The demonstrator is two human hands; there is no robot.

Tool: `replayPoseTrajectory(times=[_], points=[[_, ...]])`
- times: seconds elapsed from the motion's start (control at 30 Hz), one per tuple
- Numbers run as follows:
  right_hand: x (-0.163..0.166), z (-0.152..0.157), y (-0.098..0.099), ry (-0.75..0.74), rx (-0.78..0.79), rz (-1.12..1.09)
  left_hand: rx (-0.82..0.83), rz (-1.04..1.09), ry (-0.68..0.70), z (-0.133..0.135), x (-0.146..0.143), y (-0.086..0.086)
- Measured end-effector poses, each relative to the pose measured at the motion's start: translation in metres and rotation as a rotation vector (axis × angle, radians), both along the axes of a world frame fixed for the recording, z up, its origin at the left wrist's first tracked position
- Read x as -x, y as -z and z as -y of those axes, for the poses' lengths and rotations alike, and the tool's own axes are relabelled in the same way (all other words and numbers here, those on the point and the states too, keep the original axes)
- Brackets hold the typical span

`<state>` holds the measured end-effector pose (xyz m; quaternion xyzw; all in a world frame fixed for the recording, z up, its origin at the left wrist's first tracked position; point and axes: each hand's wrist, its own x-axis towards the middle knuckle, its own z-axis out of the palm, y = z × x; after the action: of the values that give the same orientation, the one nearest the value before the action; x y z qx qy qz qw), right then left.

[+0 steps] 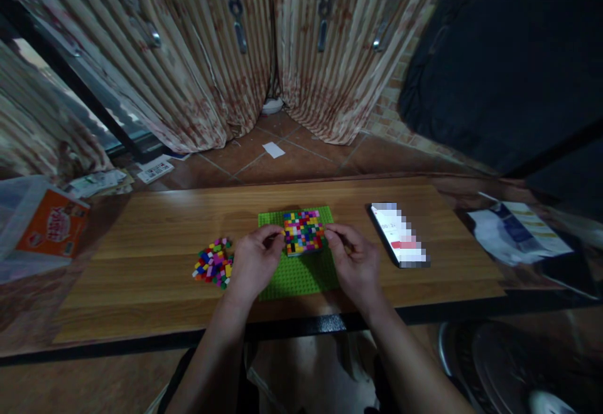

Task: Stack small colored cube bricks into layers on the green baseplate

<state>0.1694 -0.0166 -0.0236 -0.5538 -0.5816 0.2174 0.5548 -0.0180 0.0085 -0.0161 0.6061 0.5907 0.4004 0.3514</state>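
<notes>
A green studded baseplate (301,279) lies on the wooden table, bearing a raised block of many-coloured toy bricks (304,232). My left hand (259,260) is at the block's left side, thumb and index finger pinched together by its edge; whatever they hold is hidden or too small to name. On the opposite side, my right hand (355,260) has its thumb and forefinger closed at the block's right edge, the other fingers curled in. Whether a small brick is between them is not visible. A pile of loose coloured bricks (214,264) lies left of my left hand.
A phone (396,235) with a lit, partly blurred screen lies on the table (151,263) to the right. Left of the table stands a clear plastic bin (21,213) with an orange package. Papers (518,232) lie at the right. Curtains (211,75) hang beyond the table.
</notes>
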Motion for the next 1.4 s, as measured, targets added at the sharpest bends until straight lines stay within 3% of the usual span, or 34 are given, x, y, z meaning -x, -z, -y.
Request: replayPoseTrajectory(times=[0.3,0.67,0.83,1.13,1.4], points=[[-0.002,-0.008,0.003,0.11,0.132,-0.37,-0.034,0.103,0.061,0.003,-0.008,-0.001],[-0.004,-0.015,0.007,0.126,0.235,-0.538,-0.263,-0.114,0.187,0.003,-0.022,-0.004],[-0.006,-0.016,0.006,0.128,0.281,-0.626,-0.295,-0.231,0.222,0.002,-0.032,-0.001],[-0.008,-0.017,0.006,0.121,0.302,-0.629,-0.241,-0.408,0.154,0.003,-0.046,0.005],[-0.007,-0.016,0.005,0.132,0.326,-0.656,-0.389,-0.546,0.095,0.002,-0.055,0.011]])
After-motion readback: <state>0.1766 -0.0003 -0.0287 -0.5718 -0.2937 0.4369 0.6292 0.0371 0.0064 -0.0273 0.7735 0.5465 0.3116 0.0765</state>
